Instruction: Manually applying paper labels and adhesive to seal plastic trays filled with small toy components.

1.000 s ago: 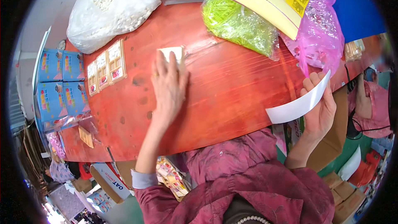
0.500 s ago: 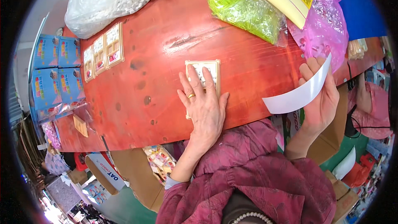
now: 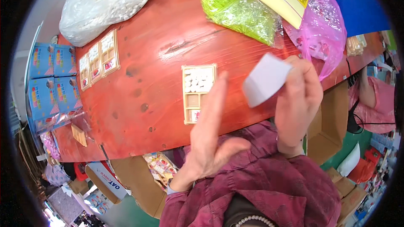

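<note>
A small beige compartment tray (image 3: 193, 100) lies on the red table, its large section filled with white pieces and a lower section holding a small printed item. My left hand (image 3: 207, 141) hovers over the tray's right side, fingers stretched out and thumb apart, holding nothing; it is somewhat blurred. To the right, my right hand (image 3: 301, 96) pinches a bent white paper strip (image 3: 264, 80) by its right edge, above the table. Further left, several similar filled trays (image 3: 97, 59) sit side by side.
A bag of white pieces (image 3: 101, 8) stands at the far left, above blue boxes (image 3: 54, 88). At the back are a bag of green strands (image 3: 235, 12) and a pink plastic bag (image 3: 322, 33). Cardboard boxes (image 3: 328, 122) stand below the table's near edge.
My left hand has lifted off the tray and turned, uncovering most of it. My right hand has moved left with the paper strip, which shows at a different angle.
</note>
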`<move>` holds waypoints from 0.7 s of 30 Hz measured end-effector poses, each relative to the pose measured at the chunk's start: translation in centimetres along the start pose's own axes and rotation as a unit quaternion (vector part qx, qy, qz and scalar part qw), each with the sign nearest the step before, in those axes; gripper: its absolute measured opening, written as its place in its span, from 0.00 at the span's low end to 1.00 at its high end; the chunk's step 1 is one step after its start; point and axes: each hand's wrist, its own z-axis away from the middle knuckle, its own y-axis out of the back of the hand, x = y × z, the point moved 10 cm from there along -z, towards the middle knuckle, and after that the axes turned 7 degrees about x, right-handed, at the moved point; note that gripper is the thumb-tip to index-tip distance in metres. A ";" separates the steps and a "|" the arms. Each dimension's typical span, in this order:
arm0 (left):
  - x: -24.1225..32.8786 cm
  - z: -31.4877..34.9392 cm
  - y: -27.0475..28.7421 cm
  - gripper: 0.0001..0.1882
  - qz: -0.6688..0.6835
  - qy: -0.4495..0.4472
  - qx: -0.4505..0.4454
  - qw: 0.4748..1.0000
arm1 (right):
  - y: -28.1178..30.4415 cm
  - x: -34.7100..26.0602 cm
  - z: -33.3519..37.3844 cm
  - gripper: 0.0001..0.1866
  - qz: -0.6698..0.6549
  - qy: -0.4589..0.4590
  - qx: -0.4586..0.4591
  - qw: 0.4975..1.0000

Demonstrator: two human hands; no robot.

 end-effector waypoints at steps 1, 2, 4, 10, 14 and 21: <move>0.3 0.4 -0.4 0.49 0.047 -0.004 -0.004 0.999 | -1.5 -0.5 0.5 0.06 0.036 0.050 -0.037 0.997; 0.7 0.6 -0.8 0.48 0.098 -0.010 -0.011 0.995 | -3.1 -1.7 1.0 0.04 0.104 0.115 -0.094 0.983; 0.6 1.3 -0.9 0.47 0.099 -0.042 -0.015 0.994 | -6.1 -2.1 2.2 0.08 0.125 0.161 -0.190 0.960; -3.4 2.3 2.4 0.34 0.391 0.071 0.165 0.903 | -8.9 -0.8 3.7 0.19 0.134 0.182 -0.306 0.925; -4.9 2.2 4.0 0.29 0.445 0.108 0.246 0.854 | -7.3 -0.1 2.6 0.23 0.328 0.174 -0.217 0.903; -7.7 4.4 6.1 0.17 0.379 0.160 0.327 0.851 | -4.5 6.2 4.9 0.19 0.263 -0.113 -0.243 0.927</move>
